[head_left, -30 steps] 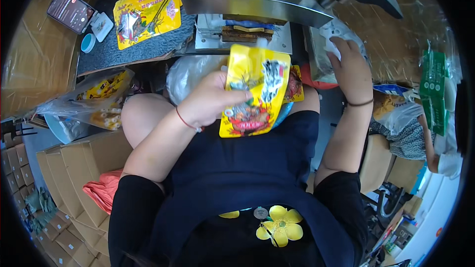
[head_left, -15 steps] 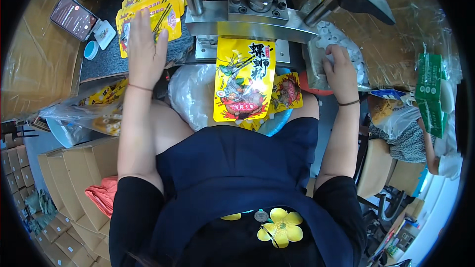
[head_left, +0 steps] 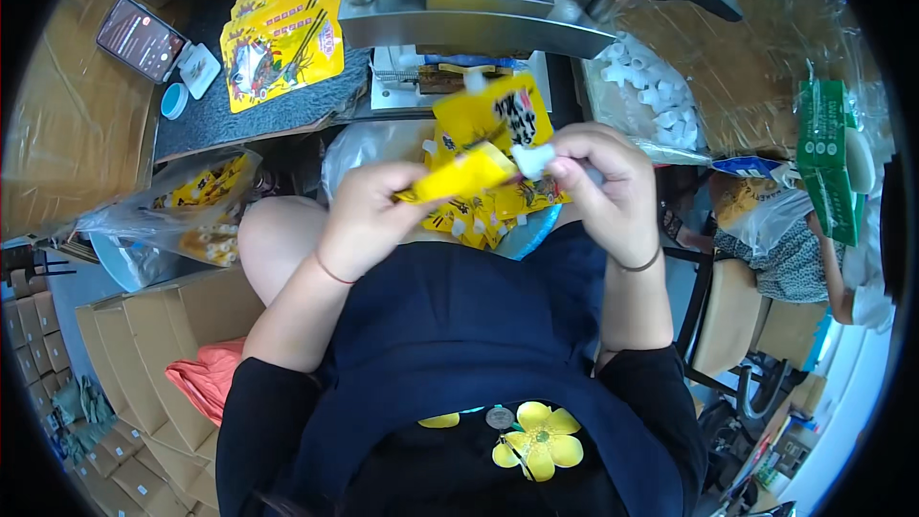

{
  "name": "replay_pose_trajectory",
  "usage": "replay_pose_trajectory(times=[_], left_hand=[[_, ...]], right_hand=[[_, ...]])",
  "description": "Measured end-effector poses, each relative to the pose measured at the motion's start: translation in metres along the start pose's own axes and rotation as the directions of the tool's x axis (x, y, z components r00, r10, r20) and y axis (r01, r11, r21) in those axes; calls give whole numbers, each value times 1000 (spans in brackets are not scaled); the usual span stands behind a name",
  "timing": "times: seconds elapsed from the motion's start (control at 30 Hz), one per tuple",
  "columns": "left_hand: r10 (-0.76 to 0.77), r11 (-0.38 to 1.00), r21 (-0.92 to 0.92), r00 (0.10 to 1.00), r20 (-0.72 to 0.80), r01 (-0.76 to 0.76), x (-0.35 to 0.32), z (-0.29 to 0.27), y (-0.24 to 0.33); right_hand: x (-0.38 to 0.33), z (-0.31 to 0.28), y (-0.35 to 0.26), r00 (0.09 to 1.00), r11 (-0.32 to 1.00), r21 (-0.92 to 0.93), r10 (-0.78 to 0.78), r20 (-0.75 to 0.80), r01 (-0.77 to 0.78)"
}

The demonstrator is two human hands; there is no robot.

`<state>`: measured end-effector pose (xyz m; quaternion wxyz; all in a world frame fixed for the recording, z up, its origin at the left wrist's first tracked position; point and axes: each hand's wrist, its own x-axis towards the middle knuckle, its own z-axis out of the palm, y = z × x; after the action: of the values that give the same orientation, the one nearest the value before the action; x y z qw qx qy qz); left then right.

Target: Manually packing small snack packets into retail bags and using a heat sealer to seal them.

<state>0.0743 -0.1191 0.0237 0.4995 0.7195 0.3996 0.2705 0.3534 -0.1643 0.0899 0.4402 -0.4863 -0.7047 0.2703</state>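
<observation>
In front of my lap, my left hand [head_left: 369, 215] is closed on a yellow printed pouch [head_left: 455, 180], tilted and seen nearly edge-on. My right hand [head_left: 613, 193] pinches a white plastic spout [head_left: 532, 161] right by the pouch's open end; whether the spout is inside the opening I cannot tell. Behind them a second yellow pouch [head_left: 517, 110], blurred and tilted, lies between the press and the heap below. Several yellow pouches with white spouts [head_left: 469, 225] fill a blue-rimmed container [head_left: 532, 237] under my hands.
A metal press [head_left: 479, 14] stands straight ahead. Fanned yellow pouches [head_left: 287, 53] lie on the dark bench at left, near a phone [head_left: 141, 36]. Loose white spouts [head_left: 651, 86] fill a tray at right. Cardboard boxes [head_left: 144, 325] stand lower left; another person [head_left: 790, 273] sits at right.
My left hand has come from the fanned stack with a pouch, and my right from the tray with a spout. The pouch hanging at the press has dropped and tilted.
</observation>
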Motion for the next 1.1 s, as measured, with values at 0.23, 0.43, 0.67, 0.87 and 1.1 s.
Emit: replay_pose_trajectory(times=[0.23, 0.43, 0.67, 0.87, 1.1], left_hand=[[-104, 812, -546, 972, 210, 205, -4, 27, 23], [-114, 664, -668, 928, 354, 336, -1, 41, 28], [-134, 643, -643, 887, 442, 417, 2, 41, 29], [-204, 502, -746, 898, 391, 439, 20, 29, 7], [-230, 407, -810, 906, 356, 422, 65, 2, 4]], right_hand=[[27, 6, -15, 999, 992, -124, 6, 44, -1], [20, -9, -20, 991, 974, -185, 128, -24, -131], [26, -13, -12, 929, 954, -152, 288, 231, -258], [17, -22, 16, 937, 930, 196, 334, -101, -311], [-8, 1, 29, 937, 930, 123, 350, -18, -345]])
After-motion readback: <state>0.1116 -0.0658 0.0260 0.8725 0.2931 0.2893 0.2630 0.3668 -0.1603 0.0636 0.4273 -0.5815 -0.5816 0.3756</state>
